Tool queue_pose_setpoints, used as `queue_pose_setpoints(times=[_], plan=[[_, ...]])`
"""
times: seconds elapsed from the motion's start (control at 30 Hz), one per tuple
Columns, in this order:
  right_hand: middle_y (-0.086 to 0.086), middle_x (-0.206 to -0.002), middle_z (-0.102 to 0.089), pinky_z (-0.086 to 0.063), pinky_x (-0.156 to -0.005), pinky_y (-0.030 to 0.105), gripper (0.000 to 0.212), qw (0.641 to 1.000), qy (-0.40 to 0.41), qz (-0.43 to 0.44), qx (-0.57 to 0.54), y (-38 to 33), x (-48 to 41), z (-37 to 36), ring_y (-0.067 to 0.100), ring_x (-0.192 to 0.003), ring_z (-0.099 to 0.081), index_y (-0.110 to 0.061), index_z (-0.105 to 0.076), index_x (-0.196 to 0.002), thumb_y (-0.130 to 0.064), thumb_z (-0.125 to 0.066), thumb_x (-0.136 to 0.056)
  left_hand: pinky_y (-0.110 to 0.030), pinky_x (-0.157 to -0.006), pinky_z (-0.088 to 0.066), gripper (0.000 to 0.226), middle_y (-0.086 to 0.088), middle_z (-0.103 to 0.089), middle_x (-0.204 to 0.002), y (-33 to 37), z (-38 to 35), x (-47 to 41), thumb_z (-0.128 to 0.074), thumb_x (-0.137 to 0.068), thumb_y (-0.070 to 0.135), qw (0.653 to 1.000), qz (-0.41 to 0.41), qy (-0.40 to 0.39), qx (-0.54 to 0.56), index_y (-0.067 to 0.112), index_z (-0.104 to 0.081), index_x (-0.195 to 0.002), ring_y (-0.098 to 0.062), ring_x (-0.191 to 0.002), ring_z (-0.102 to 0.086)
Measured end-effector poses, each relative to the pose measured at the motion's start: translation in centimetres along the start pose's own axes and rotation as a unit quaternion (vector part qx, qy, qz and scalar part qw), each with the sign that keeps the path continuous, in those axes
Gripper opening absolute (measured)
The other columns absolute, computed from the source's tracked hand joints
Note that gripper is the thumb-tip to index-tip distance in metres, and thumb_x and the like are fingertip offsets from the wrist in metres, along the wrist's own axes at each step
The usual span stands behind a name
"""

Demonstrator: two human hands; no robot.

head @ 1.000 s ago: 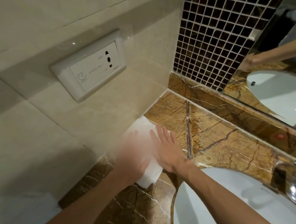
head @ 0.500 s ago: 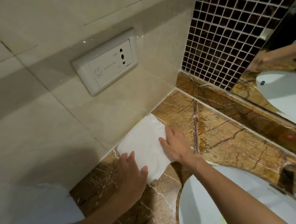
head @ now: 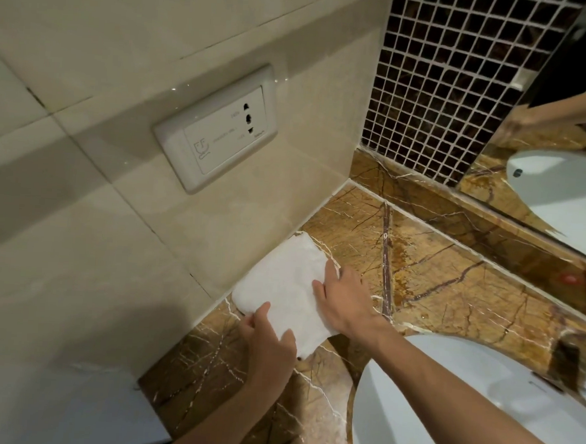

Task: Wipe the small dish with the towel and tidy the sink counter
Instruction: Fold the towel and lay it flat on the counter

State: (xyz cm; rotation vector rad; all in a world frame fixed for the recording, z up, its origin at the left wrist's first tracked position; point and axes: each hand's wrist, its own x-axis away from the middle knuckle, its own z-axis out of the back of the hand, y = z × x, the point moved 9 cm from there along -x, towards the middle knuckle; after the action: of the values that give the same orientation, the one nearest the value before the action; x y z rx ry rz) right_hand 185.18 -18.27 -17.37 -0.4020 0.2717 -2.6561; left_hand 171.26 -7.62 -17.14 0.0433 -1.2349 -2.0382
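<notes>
A folded white towel (head: 289, 283) lies flat on the brown marble counter (head: 452, 286), its long side against the cream wall. My left hand (head: 270, 344) holds the towel's near left corner, thumb on top and fingers at its edge. My right hand (head: 343, 300) rests palm down on the towel's right edge, fingers spread a little. No small dish is in view.
A white basin (head: 461, 414) fills the lower right, with a chrome tap (head: 584, 370) at the right edge. A wall socket plate (head: 218, 128) sits above the towel. Dark mosaic tile (head: 441, 80) and a mirror (head: 563, 152) stand behind the counter.
My left hand has moved from the towel's near end onto its left corner. My right hand slid slightly along the right edge. The towel stays in place against the wall.
</notes>
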Motion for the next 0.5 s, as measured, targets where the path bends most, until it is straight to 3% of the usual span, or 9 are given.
queue_pose_setpoints(times=[0.1,0.17,0.23,0.37,0.5], plan=[[0.024,-0.153,-0.026,-0.021,-0.112,0.055,0.064,0.996,0.047,0.046,0.056,-0.5,0.0,0.6,0.040,-0.140,-0.025,-0.015,-0.015,-0.150,-0.049,-0.023,-0.098,-0.042,-0.109,-0.027,0.055,-0.013,-0.006,-0.151,1.5,0.1,0.2,-0.051,-0.082,0.023,0.977,-0.116,0.018,-0.180,0.017,-0.039,-0.135,-0.032,-0.132,-0.022],[0.021,-0.160,-0.007,-0.006,-0.116,0.057,0.065,0.993,0.037,0.090,0.070,-1.1,-0.2,0.0,0.039,-0.147,-0.004,-0.019,-0.008,-0.152,-0.052,-0.018,-0.097,-0.052,-0.110,-0.023,0.058,-0.025,-0.022,-0.151,3.4,0.0,-0.4,-0.054,-0.079,0.028,0.927,-0.212,0.039,-0.308,0.013,-0.045,-0.134,-0.040,-0.136,-0.024],[0.018,-0.161,0.001,-0.002,-0.118,0.057,0.065,0.992,0.010,0.101,0.072,-0.9,-0.5,-1.1,0.038,-0.148,0.003,-0.023,-0.001,-0.153,-0.055,-0.012,-0.097,-0.056,-0.109,-0.026,0.061,-0.026,-0.029,-0.149,4.6,-0.9,-1.6,-0.049,-0.083,0.037,0.886,-0.270,0.025,-0.378,0.009,-0.043,-0.137,-0.043,-0.137,-0.027],[0.014,-0.161,0.011,0.008,-0.116,0.048,0.065,0.995,-0.006,0.094,0.033,-0.7,-0.7,-2.8,0.034,-0.147,0.013,-0.025,0.011,-0.151,-0.056,-0.006,-0.097,-0.059,-0.104,-0.033,0.063,-0.026,-0.033,-0.145,3.5,-2.3,-3.9,-0.033,-0.091,0.046,0.844,-0.289,-0.034,-0.450,0.003,-0.041,-0.137,-0.044,-0.134,-0.031],[0.012,-0.159,0.018,0.012,-0.115,0.045,0.064,0.993,-0.003,0.111,0.045,-1.5,-1.5,-3.3,0.034,-0.144,0.022,-0.025,0.015,-0.150,-0.056,-0.002,-0.097,-0.059,-0.104,-0.034,0.063,-0.027,-0.035,-0.144,2.4,-2.0,-5.0,-0.030,-0.093,0.045,0.839,-0.273,-0.048,-0.468,0.001,-0.039,-0.138,-0.044,-0.134,-0.031]])
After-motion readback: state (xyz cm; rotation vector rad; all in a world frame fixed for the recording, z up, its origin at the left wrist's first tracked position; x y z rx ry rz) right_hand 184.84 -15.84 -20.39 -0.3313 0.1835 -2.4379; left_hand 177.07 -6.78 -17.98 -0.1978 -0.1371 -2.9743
